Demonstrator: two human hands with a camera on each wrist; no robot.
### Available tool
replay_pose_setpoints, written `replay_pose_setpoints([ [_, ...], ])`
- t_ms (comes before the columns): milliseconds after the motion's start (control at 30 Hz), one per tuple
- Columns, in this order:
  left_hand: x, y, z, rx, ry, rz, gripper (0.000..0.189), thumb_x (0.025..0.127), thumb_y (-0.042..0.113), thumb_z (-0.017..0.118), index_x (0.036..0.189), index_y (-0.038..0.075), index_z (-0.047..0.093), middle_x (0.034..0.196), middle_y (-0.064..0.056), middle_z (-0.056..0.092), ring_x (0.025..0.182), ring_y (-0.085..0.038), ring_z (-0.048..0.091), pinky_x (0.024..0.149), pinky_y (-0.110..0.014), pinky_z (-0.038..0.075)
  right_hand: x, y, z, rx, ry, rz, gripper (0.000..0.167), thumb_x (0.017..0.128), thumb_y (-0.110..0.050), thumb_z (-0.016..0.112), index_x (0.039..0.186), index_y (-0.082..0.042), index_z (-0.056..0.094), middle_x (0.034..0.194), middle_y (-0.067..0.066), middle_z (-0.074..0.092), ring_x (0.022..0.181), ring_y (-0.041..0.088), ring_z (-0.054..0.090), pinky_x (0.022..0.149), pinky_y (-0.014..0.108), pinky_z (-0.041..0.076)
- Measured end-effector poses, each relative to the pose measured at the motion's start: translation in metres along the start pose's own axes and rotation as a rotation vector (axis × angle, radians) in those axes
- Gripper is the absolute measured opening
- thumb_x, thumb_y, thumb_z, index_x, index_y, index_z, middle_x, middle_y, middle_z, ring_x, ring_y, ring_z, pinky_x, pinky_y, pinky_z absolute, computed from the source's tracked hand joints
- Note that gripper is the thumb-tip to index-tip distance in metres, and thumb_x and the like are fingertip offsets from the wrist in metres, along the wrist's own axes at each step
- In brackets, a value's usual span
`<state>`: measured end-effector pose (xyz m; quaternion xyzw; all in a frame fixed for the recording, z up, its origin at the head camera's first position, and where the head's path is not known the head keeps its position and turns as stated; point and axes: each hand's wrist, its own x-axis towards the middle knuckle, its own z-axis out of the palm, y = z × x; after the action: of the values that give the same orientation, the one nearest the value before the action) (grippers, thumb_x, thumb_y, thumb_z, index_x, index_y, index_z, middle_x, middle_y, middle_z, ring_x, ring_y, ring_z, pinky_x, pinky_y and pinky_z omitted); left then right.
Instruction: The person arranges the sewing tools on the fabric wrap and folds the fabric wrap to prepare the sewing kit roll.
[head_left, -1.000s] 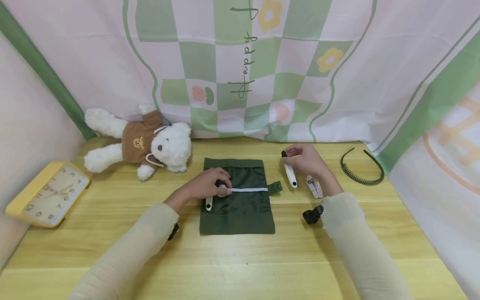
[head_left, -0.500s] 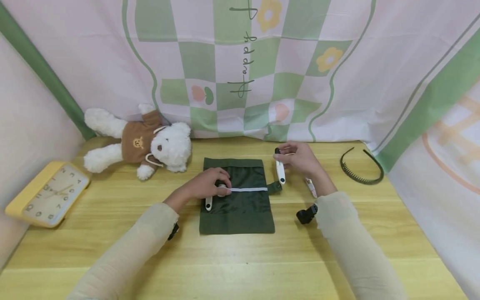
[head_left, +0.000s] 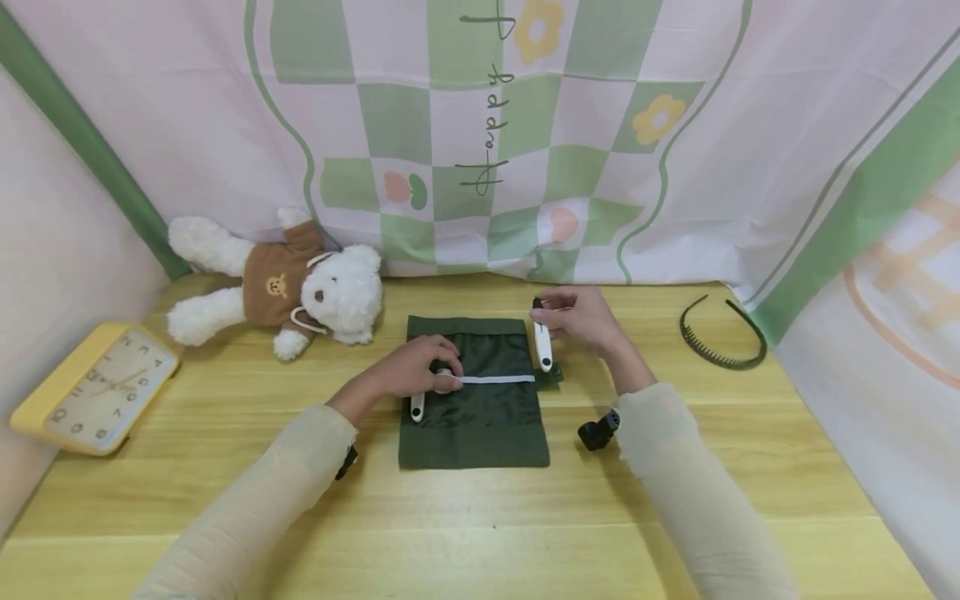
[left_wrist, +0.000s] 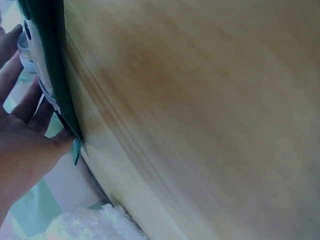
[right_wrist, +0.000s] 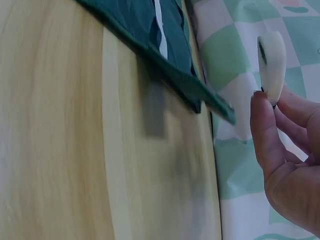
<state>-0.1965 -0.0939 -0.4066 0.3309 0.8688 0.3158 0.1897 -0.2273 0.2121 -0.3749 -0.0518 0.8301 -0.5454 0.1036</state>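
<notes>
A dark green fabric pouch [head_left: 480, 442] lies unfolded on the table, a white elastic strap [head_left: 498, 379] across its middle. My left hand [head_left: 412, 367] reaches over its left side, thumb and fingers around a small round whitish container [left_wrist: 25, 52], partly hidden. Below that hand, a slim white tool [head_left: 417, 407] with a black dot lies on the pouch's left edge. My right hand [head_left: 581, 318] pinches another slim white tool [head_left: 542, 346] by its black end. This tool hangs tilted over the pouch's right edge, near the snap tab [head_left: 551, 377]. Its exact kind is unclear.
At the back left lies a white plush bear [head_left: 341, 292] in a brown hoodie. A yellow clock [head_left: 105, 387] stands at the left edge. On the right is a dark toothed headband [head_left: 723, 358]. A checked curtain [head_left: 525, 167] hangs behind the table [head_left: 480, 533].
My right hand has carried the white tool leftward to the pouch's right edge. The pinkish item under the right wrist is now hidden by the arm. My left hand stays in place.
</notes>
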Motion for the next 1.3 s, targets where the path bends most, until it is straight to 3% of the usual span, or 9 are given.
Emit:
replay_pose_setpoints([
  [500,0.001,-0.002,0.001,0.007,0.003,0.012,0.016,0.100,0.023,0.067,0.107,0.012,0.076,0.144,-0.017,0.052,0.134,-0.035,0.047,0.109,-0.050,0.040,0.009,-0.014,0.027,0.117,-0.007,0.000,0.047,0.100,-0.010,0.067,0.140,0.010,0.050,0.122,0.023,0.052,0.098,0.028,0.060,0.086,0.052,0.057],
  [800,0.003,-0.003,0.001,0.034,0.011,0.012,0.014,0.100,0.023,0.068,0.104,0.012,0.076,0.142,-0.018,0.053,0.132,-0.036,0.048,0.107,-0.051,0.041,0.011,-0.019,0.041,0.165,-0.021,0.003,0.043,0.100,-0.005,0.063,0.139,0.009,0.051,0.118,0.020,0.053,0.093,0.025,0.062,0.077,0.038,0.061],
  [1300,0.004,-0.001,-0.001,0.021,0.012,0.012,0.012,0.100,0.021,0.067,0.103,0.013,0.077,0.139,-0.017,0.055,0.130,-0.034,0.050,0.108,-0.049,0.041,0.015,-0.026,0.064,0.211,-0.025,0.002,0.042,0.100,-0.001,0.062,0.139,0.010,0.050,0.119,0.021,0.053,0.090,0.024,0.065,0.077,0.038,0.061],
])
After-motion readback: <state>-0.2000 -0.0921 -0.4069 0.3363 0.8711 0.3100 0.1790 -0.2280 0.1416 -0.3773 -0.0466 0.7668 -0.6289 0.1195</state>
